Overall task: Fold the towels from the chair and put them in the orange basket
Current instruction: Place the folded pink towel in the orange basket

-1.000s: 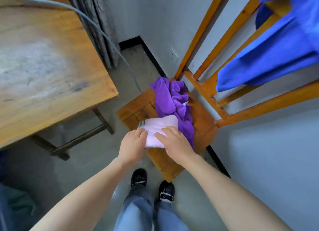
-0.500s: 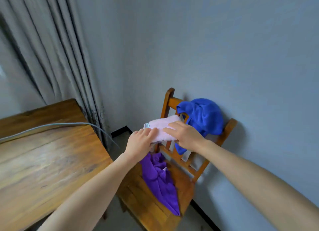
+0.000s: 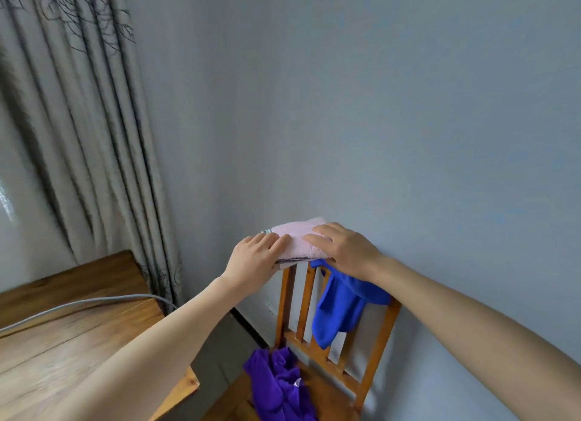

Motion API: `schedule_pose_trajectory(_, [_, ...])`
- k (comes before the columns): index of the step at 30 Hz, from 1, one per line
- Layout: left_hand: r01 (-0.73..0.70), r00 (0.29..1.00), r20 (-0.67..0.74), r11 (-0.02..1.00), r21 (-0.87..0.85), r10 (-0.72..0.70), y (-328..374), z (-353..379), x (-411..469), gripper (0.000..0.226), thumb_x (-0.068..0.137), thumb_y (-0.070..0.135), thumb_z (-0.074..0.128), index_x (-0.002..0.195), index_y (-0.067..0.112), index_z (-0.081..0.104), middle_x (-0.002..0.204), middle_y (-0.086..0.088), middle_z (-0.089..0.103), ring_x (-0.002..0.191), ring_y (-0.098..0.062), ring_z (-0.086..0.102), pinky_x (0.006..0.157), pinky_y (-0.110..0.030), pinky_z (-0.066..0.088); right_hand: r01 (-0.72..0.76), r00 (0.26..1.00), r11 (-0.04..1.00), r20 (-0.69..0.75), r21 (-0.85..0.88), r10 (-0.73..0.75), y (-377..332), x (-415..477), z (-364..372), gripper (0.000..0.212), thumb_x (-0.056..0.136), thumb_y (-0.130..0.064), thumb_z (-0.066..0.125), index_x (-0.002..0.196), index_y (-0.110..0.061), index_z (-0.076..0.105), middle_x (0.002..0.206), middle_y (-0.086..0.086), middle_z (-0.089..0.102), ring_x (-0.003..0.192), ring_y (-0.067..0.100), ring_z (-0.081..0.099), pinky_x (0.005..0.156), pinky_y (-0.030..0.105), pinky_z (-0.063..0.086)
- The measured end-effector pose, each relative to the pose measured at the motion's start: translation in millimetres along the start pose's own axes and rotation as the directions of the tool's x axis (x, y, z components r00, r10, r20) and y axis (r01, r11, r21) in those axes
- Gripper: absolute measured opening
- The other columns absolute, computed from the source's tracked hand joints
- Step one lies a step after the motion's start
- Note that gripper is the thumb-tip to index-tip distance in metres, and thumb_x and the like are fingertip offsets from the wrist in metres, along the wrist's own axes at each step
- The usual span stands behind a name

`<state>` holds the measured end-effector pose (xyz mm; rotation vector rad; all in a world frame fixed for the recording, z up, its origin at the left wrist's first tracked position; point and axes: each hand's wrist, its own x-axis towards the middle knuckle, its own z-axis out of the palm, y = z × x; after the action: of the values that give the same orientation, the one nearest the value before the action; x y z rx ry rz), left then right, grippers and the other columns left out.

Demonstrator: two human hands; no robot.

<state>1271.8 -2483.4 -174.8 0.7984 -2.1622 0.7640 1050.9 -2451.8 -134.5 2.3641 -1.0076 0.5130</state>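
Observation:
A folded pink towel (image 3: 298,239) is held up in the air in front of the grey wall, above the chair's backrest. My left hand (image 3: 251,258) grips its near left edge, and my right hand (image 3: 344,249) lies over its right end, fingers on top. Below them stands the wooden chair (image 3: 377,351). A blue towel (image 3: 341,307) hangs over its backrest. On the seat lies a crumpled purple towel (image 3: 276,386). The orange basket is not in view.
A wooden table (image 3: 72,335) stands at the lower left with a grey cable (image 3: 78,304) running across it. A grey patterned curtain (image 3: 78,131) hangs behind it. The grey wall (image 3: 377,106) fills the right side.
Both hands have lifted the folded pink towel off the chair seat and up past the backrest. The view has swung from looking down at the floor to facing the wall.

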Motion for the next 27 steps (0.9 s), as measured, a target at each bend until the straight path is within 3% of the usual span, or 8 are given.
schedule_pose_trajectory(7, [0.120,0.981,0.134,0.982,0.148,-0.140,-15,-4,-12,0.069,0.043,0.014,0.082,0.101,0.018,0.045,0.079,0.000,0.066,0.062,-0.022,0.063,0.047,-0.025,0.049,0.124,0.991,0.989,-0.051,0.083,-0.120,12,26,30,0.065,0.046,0.001,0.085,0.107,-0.008,0.065,0.094,0.013,0.068,0.080,0.030,0.068,0.051,0.033,0.058])
schedule_pose_trajectory(13, [0.299,0.887,0.207,0.855,0.423,-0.413,7,-48,-66,0.066,0.045,0.019,0.082,0.100,0.020,0.046,0.082,0.004,0.066,0.068,-0.017,0.064,0.051,-0.021,0.050,0.428,0.904,0.855,-0.121,0.292,-0.411,-19,64,72,0.076,0.043,0.009,0.079,0.110,-0.011,0.047,0.093,0.018,0.067,0.077,0.037,0.066,0.046,0.036,0.056])
schedule_pose_trajectory(18, [0.476,0.684,0.203,0.640,0.603,-0.701,77,-115,-129,0.067,0.047,0.023,0.087,0.100,0.019,0.046,0.082,0.000,0.066,0.066,-0.019,0.066,0.042,-0.024,0.051,0.700,0.706,0.608,-0.236,0.374,-0.668,-99,66,79,0.077,0.039,-0.005,0.086,0.106,-0.011,0.049,0.090,0.013,0.066,0.077,0.032,0.067,0.056,0.030,0.057])
schedule_pose_trajectory(21, [0.543,0.530,0.133,0.455,0.706,-0.838,135,-163,-162,0.066,0.047,0.024,0.086,0.100,0.018,0.047,0.078,0.000,0.066,0.060,-0.019,0.064,0.040,-0.025,0.049,0.801,0.560,0.392,-0.335,0.453,-0.758,-162,58,72,0.069,0.050,-0.007,0.082,0.107,-0.015,0.045,0.094,0.010,0.064,0.080,0.030,0.065,0.057,0.033,0.057])
schedule_pose_trajectory(24, [0.594,0.377,0.006,0.246,0.766,-0.926,200,-219,-188,0.067,0.044,0.017,0.084,0.100,0.019,0.047,0.076,-0.002,0.067,0.058,-0.020,0.063,0.045,-0.024,0.050,0.856,0.427,0.198,-0.438,0.477,-0.791,-233,37,47,0.057,0.063,-0.011,0.075,0.109,-0.019,0.043,0.099,0.008,0.061,0.085,0.029,0.062,0.061,0.036,0.056])
schedule_pose_trajectory(27, [0.623,0.241,-0.198,-0.005,0.782,-0.950,271,-269,-205,0.072,0.041,0.013,0.086,0.102,0.021,0.047,0.079,-0.004,0.071,0.064,-0.020,0.068,0.051,-0.023,0.054,0.885,0.275,-0.006,-0.534,0.465,-0.800,-297,6,3,0.058,0.058,-0.008,0.072,0.107,-0.018,0.044,0.096,0.008,0.061,0.079,0.029,0.062,0.051,0.031,0.054])
